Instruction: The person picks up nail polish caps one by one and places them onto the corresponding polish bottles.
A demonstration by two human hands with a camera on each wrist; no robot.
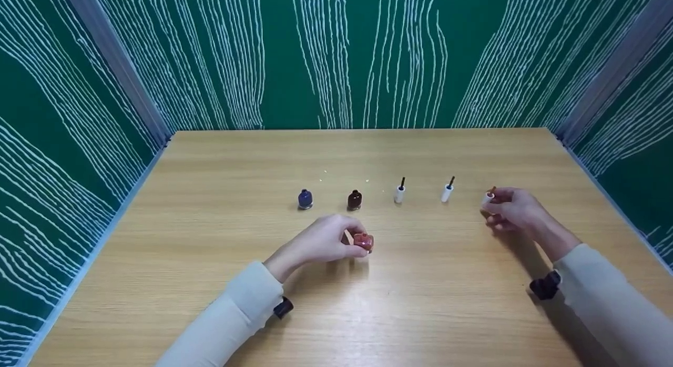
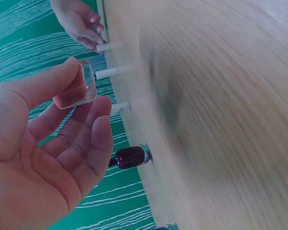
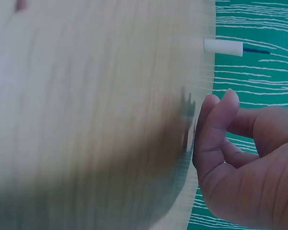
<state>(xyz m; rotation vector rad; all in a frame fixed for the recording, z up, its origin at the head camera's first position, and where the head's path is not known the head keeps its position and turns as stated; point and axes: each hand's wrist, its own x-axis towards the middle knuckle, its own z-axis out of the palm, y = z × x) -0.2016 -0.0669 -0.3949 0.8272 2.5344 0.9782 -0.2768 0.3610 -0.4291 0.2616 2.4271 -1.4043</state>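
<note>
In my left hand (image 1: 328, 241) I hold an uncapped red nail polish bottle (image 1: 364, 242), pinched between thumb and fingers above the table. The left wrist view shows the clear glass base of this bottle (image 2: 88, 86). My right hand (image 1: 518, 209) is at the right end of the row, its fingers around a white brush cap (image 1: 488, 197) that stands with its brush up. In the right wrist view the fingers of the right hand (image 3: 245, 163) hide that cap. Left of it stand two more white brush caps (image 1: 447, 192), (image 1: 399, 193) with dark brushes pointing upward.
An uncapped blue nail polish bottle (image 1: 305, 199) and a dark red one (image 1: 355, 200) stand left of the caps on the wooden table (image 1: 210, 209). Small white specks lie behind them. Green walls (image 1: 357, 57) with white lines enclose the back and sides.
</note>
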